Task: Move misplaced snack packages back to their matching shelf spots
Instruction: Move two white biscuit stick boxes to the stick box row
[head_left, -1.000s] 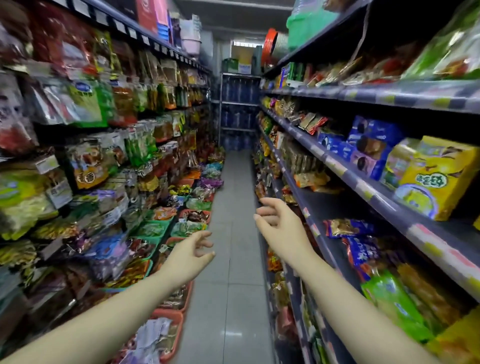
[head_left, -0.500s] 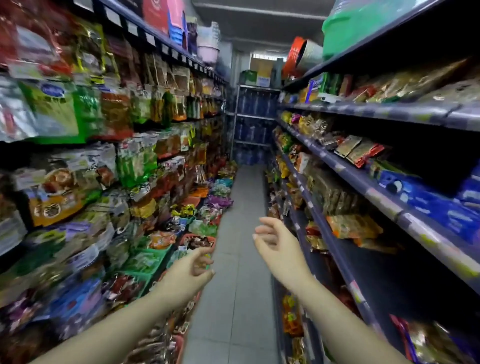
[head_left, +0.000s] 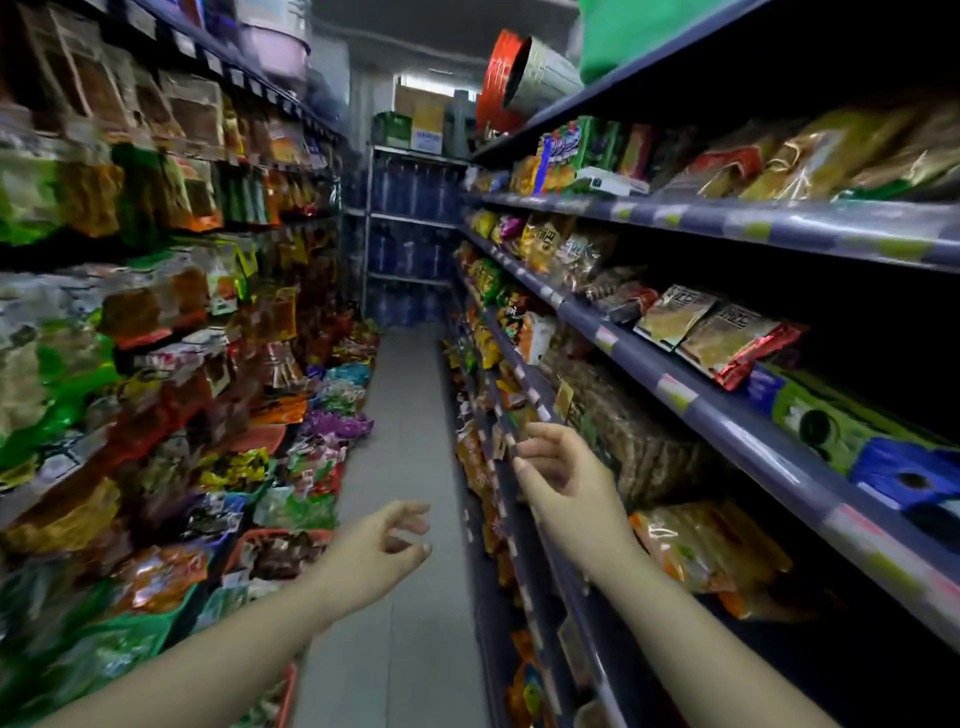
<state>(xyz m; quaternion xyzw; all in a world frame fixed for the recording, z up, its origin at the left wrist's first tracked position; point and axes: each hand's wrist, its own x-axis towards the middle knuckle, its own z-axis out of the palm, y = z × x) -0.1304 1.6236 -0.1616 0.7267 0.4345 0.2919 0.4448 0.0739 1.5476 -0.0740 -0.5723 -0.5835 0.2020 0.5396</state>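
Both hands empty, left hand (head_left: 382, 545) and right hand (head_left: 563, 475) raised over the aisle floor (head_left: 410, 467) with fingers loosely curled; snack packages (head_left: 711, 332) on right shelves (head_left: 675, 387), left-side stock blurred beyond identification.

a narrow aisle of grey floor tiles (head_left: 410, 467) runs between tall dark shelves (head_left: 727, 415) to a rack (head_left: 410, 234) at the far end; dim light overhead.
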